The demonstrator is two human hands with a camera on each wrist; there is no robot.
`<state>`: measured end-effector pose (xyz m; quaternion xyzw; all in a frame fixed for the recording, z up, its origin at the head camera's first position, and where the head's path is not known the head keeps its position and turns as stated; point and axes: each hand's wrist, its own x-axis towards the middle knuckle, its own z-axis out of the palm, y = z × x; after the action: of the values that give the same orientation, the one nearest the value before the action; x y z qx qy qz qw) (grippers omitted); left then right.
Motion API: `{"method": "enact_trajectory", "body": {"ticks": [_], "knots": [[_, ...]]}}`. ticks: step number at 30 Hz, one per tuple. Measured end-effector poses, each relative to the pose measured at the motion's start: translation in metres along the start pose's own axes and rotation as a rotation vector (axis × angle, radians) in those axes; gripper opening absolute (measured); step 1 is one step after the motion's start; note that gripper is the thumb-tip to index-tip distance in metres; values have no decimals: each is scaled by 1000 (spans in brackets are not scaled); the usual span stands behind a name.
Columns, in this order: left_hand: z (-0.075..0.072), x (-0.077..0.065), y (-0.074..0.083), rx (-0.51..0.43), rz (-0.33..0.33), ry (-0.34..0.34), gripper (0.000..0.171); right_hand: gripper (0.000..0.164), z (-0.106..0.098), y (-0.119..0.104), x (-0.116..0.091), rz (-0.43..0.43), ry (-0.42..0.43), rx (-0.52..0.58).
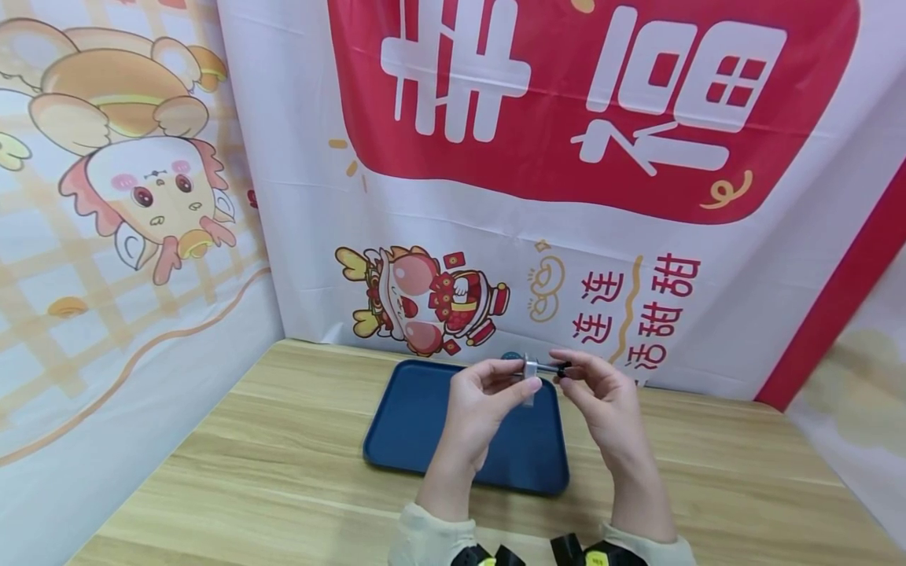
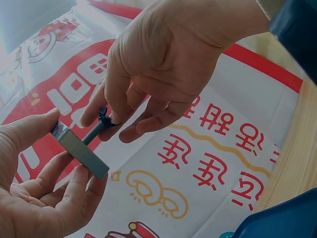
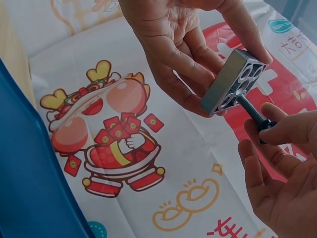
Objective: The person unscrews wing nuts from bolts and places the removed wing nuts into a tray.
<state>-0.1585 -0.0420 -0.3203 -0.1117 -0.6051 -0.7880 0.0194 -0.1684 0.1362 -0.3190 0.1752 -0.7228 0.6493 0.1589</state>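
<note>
My left hand (image 1: 476, 413) grips a small rectangular metal block (image 3: 223, 91) above the tray, thumb on one end and fingers on the other. One face of the block has round hollows, visible in the right wrist view. A threaded screw (image 3: 251, 110) sticks out from the middle of that face. At its outer end sits a black wing-shaped piece (image 2: 105, 118), which my right hand (image 1: 605, 405) pinches between thumb and fingers. How deep the screw sits in the block cannot be seen.
A dark blue tray (image 1: 406, 424) lies on the wooden table (image 1: 283, 472) beneath both hands. Behind the table hangs a white and red printed cloth (image 1: 439, 212). Another printed cloth (image 1: 177, 354) closes off the left side.
</note>
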Motion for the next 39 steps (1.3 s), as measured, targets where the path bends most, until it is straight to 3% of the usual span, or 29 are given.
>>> {"method": "enact_trajectory", "body": {"ticks": [4,10,15,28,39], "knots": [[0,0,0,6,-1,5,34,27,-1,-2,0,49,61,46],[1,0,0,6,-3,12,34,21,-2,-6,1,263,239,208],[1,0,0,8,-5,15,34,25,-1,-7,2,357,263,276],[0,1,-1,-8,-7,15,34,24,5,-6,2,315,206,241],[-1,1,-1,1,-2,18,34,19,-3,-7,-1,270,96,215]]}}
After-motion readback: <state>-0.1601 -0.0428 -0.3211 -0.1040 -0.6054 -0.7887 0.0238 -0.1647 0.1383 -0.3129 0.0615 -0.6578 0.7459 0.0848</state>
